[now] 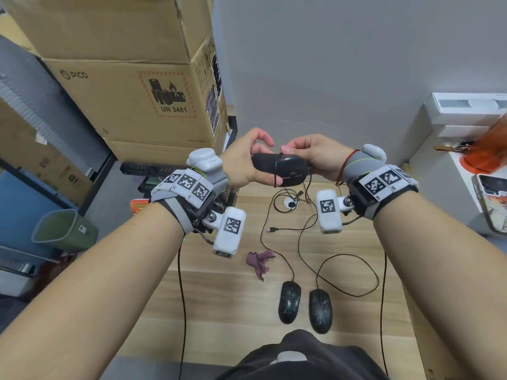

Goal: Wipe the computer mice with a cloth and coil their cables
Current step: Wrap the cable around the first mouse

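mouse [282, 168] in left hand [241, 165] is getting cable wound by pinching right hand [315, 157]; two mice [304, 308] at 6 o'clock are waiting uncoiled.

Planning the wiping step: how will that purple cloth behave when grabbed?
The cloth lies crumpled with ragged edges on the table, so it is probably floppy and light. It likely bunches when pushed rather than sliding flat.

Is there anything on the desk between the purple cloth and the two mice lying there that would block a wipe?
Nothing solid. The cloth lies apart from the two mice on the desk; only a thin cable runs across the bare wood between them. Both hands are occupied: the left hand and right hand hold a third mouse.
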The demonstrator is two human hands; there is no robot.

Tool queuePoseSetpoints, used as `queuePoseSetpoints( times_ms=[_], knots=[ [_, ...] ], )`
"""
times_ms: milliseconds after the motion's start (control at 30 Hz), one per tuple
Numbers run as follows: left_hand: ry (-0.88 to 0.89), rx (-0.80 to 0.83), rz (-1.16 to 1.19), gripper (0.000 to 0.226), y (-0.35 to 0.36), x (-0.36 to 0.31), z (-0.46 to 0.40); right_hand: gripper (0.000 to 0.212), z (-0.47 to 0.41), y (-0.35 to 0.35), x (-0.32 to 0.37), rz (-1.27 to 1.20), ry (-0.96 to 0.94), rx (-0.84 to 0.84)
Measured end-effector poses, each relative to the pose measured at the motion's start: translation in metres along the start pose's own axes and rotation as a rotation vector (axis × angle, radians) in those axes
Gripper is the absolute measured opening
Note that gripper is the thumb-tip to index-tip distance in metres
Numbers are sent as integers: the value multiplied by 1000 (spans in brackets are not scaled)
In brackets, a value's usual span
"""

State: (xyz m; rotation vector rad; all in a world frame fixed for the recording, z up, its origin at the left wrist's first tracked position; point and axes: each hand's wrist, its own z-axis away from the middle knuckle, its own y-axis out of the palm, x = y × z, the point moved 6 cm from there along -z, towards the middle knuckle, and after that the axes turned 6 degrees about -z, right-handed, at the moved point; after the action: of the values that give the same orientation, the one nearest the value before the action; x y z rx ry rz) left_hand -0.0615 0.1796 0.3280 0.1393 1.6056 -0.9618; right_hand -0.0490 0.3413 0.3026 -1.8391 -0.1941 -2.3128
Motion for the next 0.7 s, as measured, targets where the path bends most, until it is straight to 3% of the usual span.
queuePoseSetpoints(
  times_ms=[133, 233, 367, 467, 567, 700],
  knots=[
    [23, -87, 157, 63, -8, 1, -3, 7, -3, -3, -16, -79, 11, -86],
    [2, -87, 309, 58, -6, 4, -3, 32, -2, -3, -26, -133, 15, -111],
    [-28, -183, 576, 53, -8, 5, -7, 22, 7, 10, -30, -84, -21, -83],
    [-94, -349, 501, 55, -18, 11, -7, 31, 9, 24, -28, 13, -10, -78],
    [-175, -485, 298, 54, -28, 22, -5, 25, 14, 42, -17, 260, -6, 18],
    [-198, -460, 0, 62, -31, 31, -2, 27, 23, 56, 13, 533, -91, 67]
  ],
)
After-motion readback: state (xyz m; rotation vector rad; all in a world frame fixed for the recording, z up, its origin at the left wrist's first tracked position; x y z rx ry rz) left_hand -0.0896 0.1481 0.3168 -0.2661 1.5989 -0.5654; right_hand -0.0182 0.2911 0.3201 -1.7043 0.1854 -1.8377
